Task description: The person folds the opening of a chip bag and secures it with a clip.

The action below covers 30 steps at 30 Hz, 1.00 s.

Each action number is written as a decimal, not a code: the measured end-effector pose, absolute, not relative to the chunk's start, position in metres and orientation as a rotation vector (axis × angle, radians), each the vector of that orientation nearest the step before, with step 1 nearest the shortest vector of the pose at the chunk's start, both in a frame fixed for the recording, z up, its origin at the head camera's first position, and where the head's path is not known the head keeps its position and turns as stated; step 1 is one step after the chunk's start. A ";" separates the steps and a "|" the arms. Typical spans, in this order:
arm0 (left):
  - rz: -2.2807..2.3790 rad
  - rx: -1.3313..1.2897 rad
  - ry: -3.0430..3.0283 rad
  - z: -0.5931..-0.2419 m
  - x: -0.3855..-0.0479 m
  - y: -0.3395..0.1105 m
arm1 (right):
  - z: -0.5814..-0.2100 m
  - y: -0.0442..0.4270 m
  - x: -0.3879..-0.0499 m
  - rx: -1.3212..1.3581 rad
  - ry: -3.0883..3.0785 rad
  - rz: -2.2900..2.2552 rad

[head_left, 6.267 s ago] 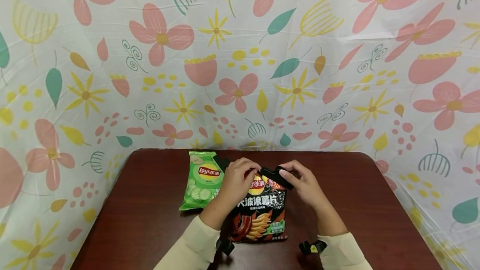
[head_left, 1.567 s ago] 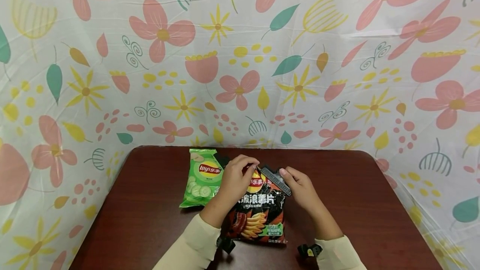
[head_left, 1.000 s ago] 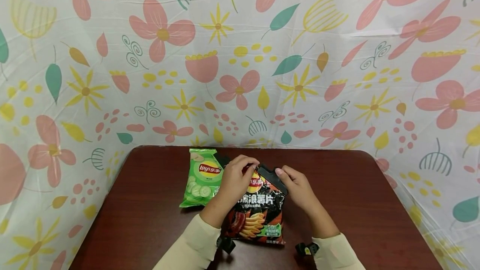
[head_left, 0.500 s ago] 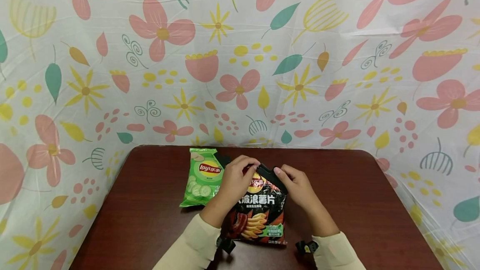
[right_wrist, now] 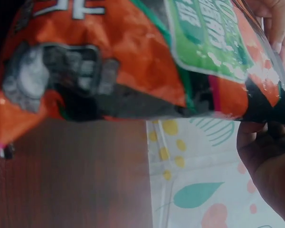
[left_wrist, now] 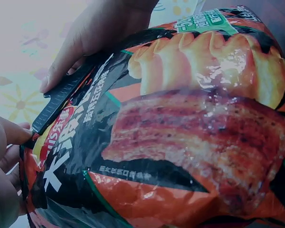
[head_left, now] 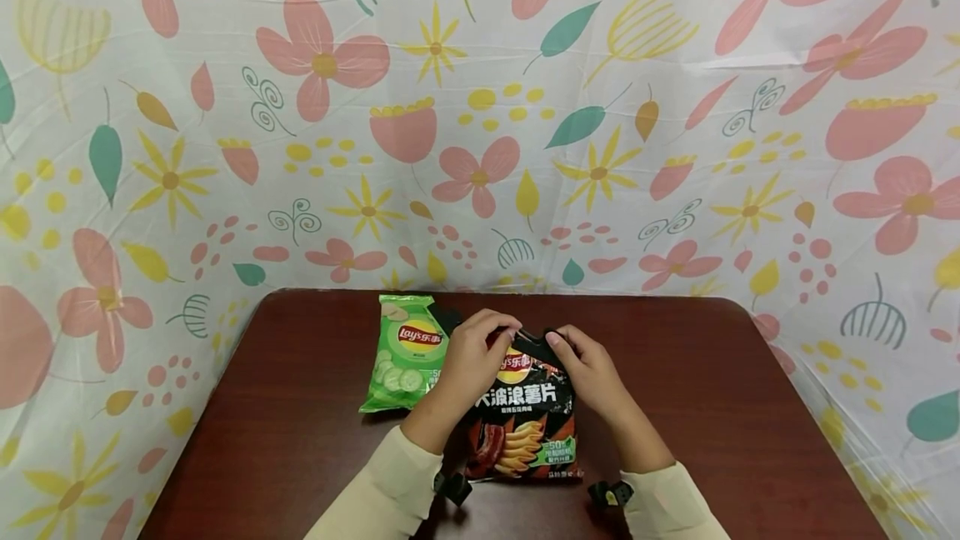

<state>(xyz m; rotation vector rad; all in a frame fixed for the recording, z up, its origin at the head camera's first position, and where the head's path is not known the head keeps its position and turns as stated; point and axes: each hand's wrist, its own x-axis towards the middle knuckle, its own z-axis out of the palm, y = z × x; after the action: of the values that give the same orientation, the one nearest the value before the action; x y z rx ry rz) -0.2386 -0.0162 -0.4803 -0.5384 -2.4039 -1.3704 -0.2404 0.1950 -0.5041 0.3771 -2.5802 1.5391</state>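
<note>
A black and orange bag of potato chips stands propped between both hands, its top edge toward the wall. My left hand pinches the bag's upper left corner with thumb and fingers. Along the top edge lies a black bag clip; the left wrist view shows this clip slanting across the bag's end. My right hand grips the clip's right part, thumb on top. In the right wrist view the bag hides much of the work, and the right hand reaches up behind it.
A green bag of chips lies left of the left hand, with another black clip-like piece at its upper right corner, partly hidden. The brown table ends at a flower-printed cloth.
The clip has turned from showing its ridged face to lying along the bag's top edge. My right hand has shifted slightly left with it. The left hand keeps its pinch.
</note>
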 end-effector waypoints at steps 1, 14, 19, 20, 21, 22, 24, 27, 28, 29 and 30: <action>-1.373 -0.539 -2.404 -0.480 -0.239 -0.016 | -0.505 0.195 -0.241 0.370 -2.578 1.537; -1.379 -0.511 -2.411 -0.481 -0.240 -0.016 | -0.492 0.188 -0.233 0.237 -2.603 1.626; -1.372 -0.488 -2.415 -0.482 -0.242 -0.015 | -0.468 0.178 -0.223 0.247 -2.623 1.646; -1.373 -0.486 -2.414 -0.482 -0.242 -0.015 | -0.472 0.179 -0.225 0.247 -2.621 1.649; -1.374 -0.484 -2.414 -0.482 -0.242 -0.015 | -0.476 0.180 -0.227 0.240 -2.623 1.652; -1.374 -0.482 -2.414 -0.482 -0.242 -0.015 | -0.481 0.181 -0.230 0.233 -2.628 1.654; -1.375 -0.476 -2.414 -0.481 -0.242 -0.015 | -0.490 0.183 -0.234 0.227 -2.640 1.666; -1.384 -0.466 -2.419 -0.481 -0.241 -0.016 | -0.499 0.186 -0.237 0.218 -2.640 1.732; -1.388 -0.462 -2.423 -0.481 -0.241 -0.016 | -0.500 0.187 -0.237 0.231 -2.633 1.762; -1.396 -0.458 -2.425 -0.481 -0.241 -0.016 | -0.501 0.188 -0.237 0.244 -2.622 1.786; -1.402 -0.455 -2.427 -0.481 -0.241 -0.017 | -0.501 0.188 -0.238 0.259 -2.608 1.813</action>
<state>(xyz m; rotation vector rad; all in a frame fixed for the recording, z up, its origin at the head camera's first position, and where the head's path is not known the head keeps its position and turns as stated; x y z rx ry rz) -0.2411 -0.0167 -0.4814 -0.4553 -2.4269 -1.4016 -0.2375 0.1882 -0.5011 0.2591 -2.6082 1.8126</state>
